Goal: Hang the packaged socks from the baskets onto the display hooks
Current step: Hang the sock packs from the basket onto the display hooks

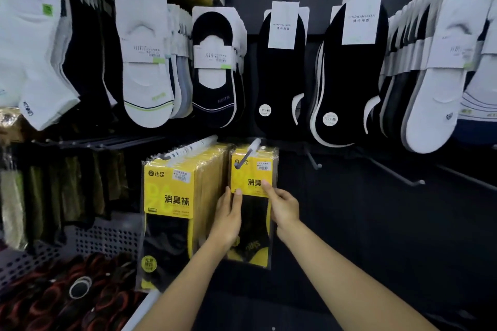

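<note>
A yellow-and-black sock package [252,169] hangs on a display hook [248,154] in the lower middle of the rack. My left hand [228,213] holds its left edge, thumb on the front. My right hand [282,203] pinches its right edge, fingers over the yellow card. To the left, a full row of the same yellow packages [168,196] hangs on another hook [192,148].
White and black socks [281,67] hang in rows across the top. Two bare hooks [313,160] [398,173] jut out to the right of my hands. A grey perforated basket [107,236] with red-and-black socks [53,301] stands at the lower left.
</note>
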`<state>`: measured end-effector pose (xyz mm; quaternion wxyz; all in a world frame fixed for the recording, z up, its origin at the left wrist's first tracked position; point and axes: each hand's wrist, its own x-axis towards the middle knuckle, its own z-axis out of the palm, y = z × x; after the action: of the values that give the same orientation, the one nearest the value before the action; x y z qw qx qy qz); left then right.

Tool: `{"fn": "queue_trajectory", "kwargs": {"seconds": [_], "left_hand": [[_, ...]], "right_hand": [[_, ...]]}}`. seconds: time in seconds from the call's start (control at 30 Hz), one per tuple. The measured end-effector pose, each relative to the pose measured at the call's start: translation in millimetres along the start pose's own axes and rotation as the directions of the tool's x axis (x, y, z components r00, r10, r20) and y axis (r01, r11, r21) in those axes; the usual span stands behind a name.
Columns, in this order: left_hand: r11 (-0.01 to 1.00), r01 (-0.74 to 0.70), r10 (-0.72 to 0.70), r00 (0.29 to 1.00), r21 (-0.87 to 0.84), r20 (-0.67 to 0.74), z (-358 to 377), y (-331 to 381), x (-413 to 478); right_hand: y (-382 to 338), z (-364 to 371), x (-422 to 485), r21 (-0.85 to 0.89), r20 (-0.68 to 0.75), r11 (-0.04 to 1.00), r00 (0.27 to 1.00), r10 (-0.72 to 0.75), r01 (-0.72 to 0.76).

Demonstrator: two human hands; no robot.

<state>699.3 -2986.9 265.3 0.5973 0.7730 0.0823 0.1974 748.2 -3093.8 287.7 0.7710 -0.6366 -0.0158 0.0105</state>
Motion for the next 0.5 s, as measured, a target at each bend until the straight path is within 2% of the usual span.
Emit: {"fn": "queue_trajectory", "kwargs": {"seconds": [0.13,0.3,0.4,0.5], "left_hand": [[1.000,-0.005,0.005,1.000,0.024,-0.013,-3.3,-10.8,-13.1],[0.999,0.000,-0.001,1.000,0.046,0.022,-7.1,-43.5,-74.5],[0.992,0.106,-0.110,0.992,0.066,0.058,-3.5,-78.4,-128.2],[0.962,0.246,-0.256,0.964,0.117,0.078,7.4,-123.4,-191.7]], "right_hand": [[11.2,-26.7,-13.4,-0.099,0.071,0.995,0.997,-0.008,0.015],[33.7,-79.8,-58.1,-0.284,0.144,0.959,0.988,0.061,-0.018],[58.9,-108.9,-99.6,-0.407,0.201,0.914,0.976,0.089,0.001],[104.2,-134.7,-147.6,-0.491,0.269,0.867,0.934,0.236,-0.077]]}}
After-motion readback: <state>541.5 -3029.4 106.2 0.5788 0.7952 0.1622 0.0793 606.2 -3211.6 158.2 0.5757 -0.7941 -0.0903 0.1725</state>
